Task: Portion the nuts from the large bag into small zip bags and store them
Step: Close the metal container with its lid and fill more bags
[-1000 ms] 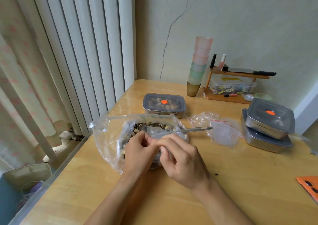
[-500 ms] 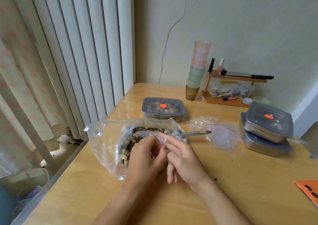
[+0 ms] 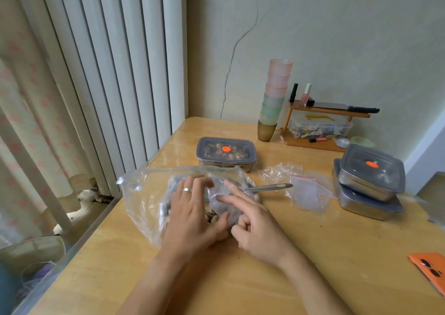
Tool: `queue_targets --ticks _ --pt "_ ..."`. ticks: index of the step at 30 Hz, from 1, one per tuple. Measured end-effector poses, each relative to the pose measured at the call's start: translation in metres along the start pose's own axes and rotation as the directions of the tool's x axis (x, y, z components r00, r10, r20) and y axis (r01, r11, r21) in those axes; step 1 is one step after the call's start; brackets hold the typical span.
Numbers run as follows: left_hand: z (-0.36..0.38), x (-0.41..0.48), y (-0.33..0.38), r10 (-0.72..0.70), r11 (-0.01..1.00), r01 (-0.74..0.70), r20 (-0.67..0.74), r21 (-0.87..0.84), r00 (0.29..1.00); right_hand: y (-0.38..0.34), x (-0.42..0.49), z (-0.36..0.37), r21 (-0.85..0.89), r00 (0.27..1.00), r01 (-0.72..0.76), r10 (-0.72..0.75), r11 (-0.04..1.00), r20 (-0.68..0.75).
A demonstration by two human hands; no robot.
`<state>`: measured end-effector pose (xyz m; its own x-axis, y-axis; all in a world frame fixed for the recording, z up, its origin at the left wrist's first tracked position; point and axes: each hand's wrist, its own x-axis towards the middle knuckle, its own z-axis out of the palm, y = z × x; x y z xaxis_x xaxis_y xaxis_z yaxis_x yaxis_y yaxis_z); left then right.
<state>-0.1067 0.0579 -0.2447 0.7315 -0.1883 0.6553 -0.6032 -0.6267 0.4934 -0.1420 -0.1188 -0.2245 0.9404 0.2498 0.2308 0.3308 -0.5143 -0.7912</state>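
Pinching has ended: our left hand (image 3: 192, 214) lies spread on the large bag (image 3: 142, 194) at near left, our right hand (image 3: 256, 231) presses two straight fingers (image 3: 234, 189) on the small zip bag (image 3: 220, 190); sealing looks done.

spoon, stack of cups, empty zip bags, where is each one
spoon (image 3: 269, 187), head view, on the middle of its bare handle
stack of cups (image 3: 273, 101), head view, on a green cup midway up
empty zip bags (image 3: 309, 194), head view, on the clear body below the red strip

Fingertips of the left hand (image 3: 192, 208) blur; spoon (image 3: 267, 187) bowl hides inside the large bag (image 3: 142, 194); orange phone (image 3: 428, 269) cut off at four o'clock.
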Motion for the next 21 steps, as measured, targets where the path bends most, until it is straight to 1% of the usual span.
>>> queue_targets --ticks 2,4,7,9,11,15,18,21 --pt "0.0 -0.001 -0.003 0.004 1.0 -0.006 0.095 0.014 0.995 -0.002 -0.001 -0.001 -0.071 0.999 0.028 -0.024 0.997 0.043" --pt "0.001 -0.001 -0.003 0.012 1.0 -0.015 0.12 0.021 0.993 -0.007 -0.002 -0.002 -0.085 0.997 0.047 -0.042 0.995 0.06" --pt "0.002 0.001 -0.003 0.03 0.998 -0.035 0.116 0.043 0.993 -0.009 -0.002 -0.002 -0.095 0.991 0.119 -0.112 0.988 0.069" --pt "0.003 0.001 -0.004 0.045 0.994 -0.054 0.092 0.097 0.995 -0.009 -0.002 -0.001 -0.105 0.991 0.125 -0.12 0.987 0.051" --pt "0.004 0.001 -0.005 0.024 0.992 -0.032 0.065 0.123 0.998 -0.007 -0.001 0.0 -0.119 0.992 0.122 -0.122 0.985 0.006" --pt "0.004 0.0 -0.004 0.0 0.993 -0.01 0.084 0.117 0.996 -0.007 0.0 0.001 -0.113 0.981 0.169 -0.178 0.979 -0.076" --pt "0.005 0.0 -0.003 -0.002 0.993 -0.01 0.097 0.12 0.995 -0.01 -0.002 -0.001 -0.114 0.971 0.212 -0.222 0.971 -0.088" --pt "0.007 0.001 -0.006 -0.043 0.993 0.033 0.084 0.113 0.996 -0.011 -0.002 -0.001 -0.122 0.97 0.221 -0.231 0.968 -0.076"
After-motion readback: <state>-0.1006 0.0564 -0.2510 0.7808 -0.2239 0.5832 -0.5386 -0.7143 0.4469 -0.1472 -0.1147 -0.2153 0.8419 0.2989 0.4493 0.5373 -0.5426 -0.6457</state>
